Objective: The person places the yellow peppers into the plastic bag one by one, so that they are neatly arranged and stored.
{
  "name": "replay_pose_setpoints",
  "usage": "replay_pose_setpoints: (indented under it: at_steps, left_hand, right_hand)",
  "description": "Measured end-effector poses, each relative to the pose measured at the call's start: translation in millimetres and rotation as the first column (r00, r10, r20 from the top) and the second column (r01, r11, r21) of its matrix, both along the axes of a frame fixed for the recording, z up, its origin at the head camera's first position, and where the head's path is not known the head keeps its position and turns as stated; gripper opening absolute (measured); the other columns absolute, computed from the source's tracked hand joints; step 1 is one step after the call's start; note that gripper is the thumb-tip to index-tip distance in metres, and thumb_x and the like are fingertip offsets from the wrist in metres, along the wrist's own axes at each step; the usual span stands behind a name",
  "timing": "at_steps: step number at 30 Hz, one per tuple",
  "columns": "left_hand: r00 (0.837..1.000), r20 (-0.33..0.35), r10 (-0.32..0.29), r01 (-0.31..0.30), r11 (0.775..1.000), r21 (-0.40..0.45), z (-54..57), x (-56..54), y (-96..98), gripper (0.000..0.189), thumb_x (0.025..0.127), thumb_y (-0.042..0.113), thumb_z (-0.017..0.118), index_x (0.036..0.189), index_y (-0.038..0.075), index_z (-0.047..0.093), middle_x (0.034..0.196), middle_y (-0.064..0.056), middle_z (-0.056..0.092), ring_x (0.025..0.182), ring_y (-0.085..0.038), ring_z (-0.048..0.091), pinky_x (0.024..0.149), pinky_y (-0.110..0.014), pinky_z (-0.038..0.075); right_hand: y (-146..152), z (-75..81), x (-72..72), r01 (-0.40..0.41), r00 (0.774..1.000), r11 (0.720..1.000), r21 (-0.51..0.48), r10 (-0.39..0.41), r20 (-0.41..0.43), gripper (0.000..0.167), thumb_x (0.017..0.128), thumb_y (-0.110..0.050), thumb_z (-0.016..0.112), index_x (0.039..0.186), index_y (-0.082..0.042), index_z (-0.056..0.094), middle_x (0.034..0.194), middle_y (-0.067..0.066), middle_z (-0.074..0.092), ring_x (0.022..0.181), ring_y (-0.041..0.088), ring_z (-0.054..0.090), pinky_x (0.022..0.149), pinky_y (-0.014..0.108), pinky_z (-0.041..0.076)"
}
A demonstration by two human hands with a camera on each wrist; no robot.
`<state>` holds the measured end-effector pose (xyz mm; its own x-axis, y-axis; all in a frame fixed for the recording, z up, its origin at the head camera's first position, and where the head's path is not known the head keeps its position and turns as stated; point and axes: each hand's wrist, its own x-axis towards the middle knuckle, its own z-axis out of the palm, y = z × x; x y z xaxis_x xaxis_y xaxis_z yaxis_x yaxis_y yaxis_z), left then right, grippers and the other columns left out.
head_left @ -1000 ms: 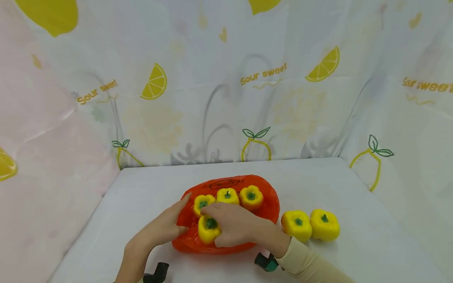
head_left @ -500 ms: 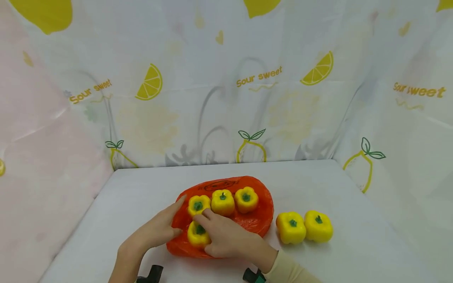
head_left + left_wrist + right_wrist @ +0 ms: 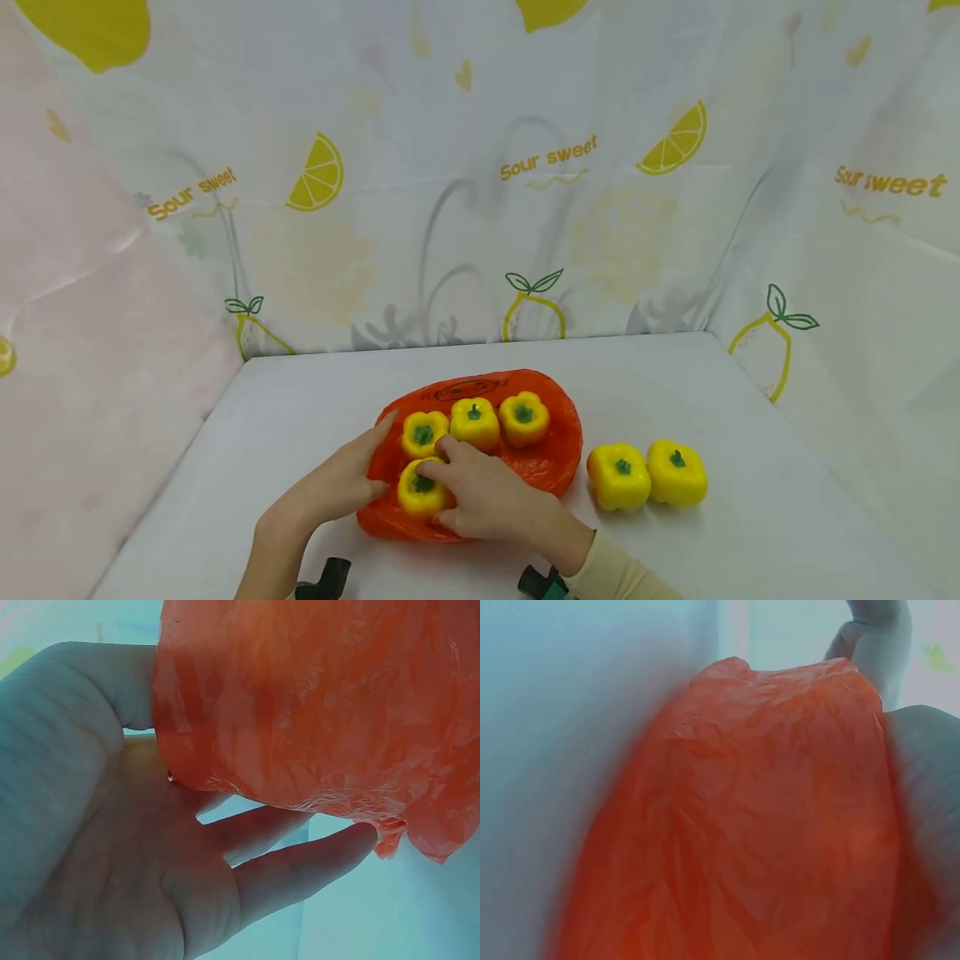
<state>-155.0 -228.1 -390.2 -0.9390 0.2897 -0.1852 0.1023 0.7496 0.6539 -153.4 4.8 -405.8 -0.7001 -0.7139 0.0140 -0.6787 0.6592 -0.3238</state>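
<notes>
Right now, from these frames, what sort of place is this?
Probably a staged tabletop booth, though I can't tell what lies beyond it. A white table stands in front of a lemon-print sheet that closes in the back and sides, and glossy, near-identical peppers look like props.

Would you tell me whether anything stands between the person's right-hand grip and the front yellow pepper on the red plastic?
Nothing visible does: in the head view, the right-hand grip overlaps the front yellow pepper from its right, while another yellow pepper sits just behind that one.
</notes>
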Motion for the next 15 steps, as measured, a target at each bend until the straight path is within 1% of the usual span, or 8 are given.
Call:
replay_pose_setpoints:
  at_steps: [4, 8, 11, 15]
  left_hand:
    - [1.000, -0.010, -0.002, 0.002, 1.000, -0.006, 1.3, 0.8, -0.3, 0.087, 0.085, 0.004, 0.066, 0.159, 0.017, 0.023, 0.160, -0.012, 0.036, 0.147, -0.038, 0.034, 0.116, -0.062, 0.033]
    - [1.000, -0.016, -0.010, 0.010, 1.000, -0.009, 2.7, 0.6, 1.1, 0.086, 0.085, 0.003, 0.064, 0.159, 0.015, 0.022, 0.160, -0.013, 0.035, 0.147, -0.038, 0.033, 0.116, -0.062, 0.032]
    - [1.000, -0.022, -0.015, 0.015, 1.000, -0.007, 3.1, 0.2, 2.1, 0.085, 0.085, 0.002, 0.062, 0.159, 0.014, 0.022, 0.160, -0.013, 0.035, 0.148, -0.038, 0.033, 0.117, -0.062, 0.031]
    - [1.000, -0.022, -0.011, 0.011, 1.000, -0.007, 2.9, 0.8, 2.1, 0.085, 0.085, 0.002, 0.062, 0.159, 0.014, 0.022, 0.160, -0.013, 0.035, 0.148, -0.038, 0.033, 0.117, -0.062, 0.031]
  right_hand:
    - [2, 1.9, -1.8, -0.007, 1.000, 0.999, 0.034, 0.007, 0.000, 0.052, 0.088, -0.037, 0.074, 0.136, -0.037, 0.055, 0.122, -0.005, 0.049, 0.098, 0.007, 0.052, 0.080, 0.020, 0.054]
    - [7, 4.4, -4.1, 0.010, 0.999, 0.999, 0.046, -0.012, 0.034, 0.054, 0.088, -0.038, 0.074, 0.138, -0.039, 0.053, 0.128, -0.006, 0.050, 0.101, 0.008, 0.054, 0.086, 0.024, 0.056]
    - [10, 6.2, -5.8, 0.017, 0.998, 0.999, 0.036, -0.019, 0.055, 0.055, 0.088, -0.037, 0.073, 0.139, -0.039, 0.053, 0.129, -0.007, 0.051, 0.101, 0.006, 0.055, 0.088, 0.025, 0.056]
    - [13, 8.0, -6.8, 0.012, 0.997, 1.000, 0.018, -0.013, 0.071, 0.054, 0.088, -0.037, 0.073, 0.139, -0.038, 0.053, 0.127, -0.009, 0.051, 0.099, 0.004, 0.054, 0.086, 0.023, 0.055]
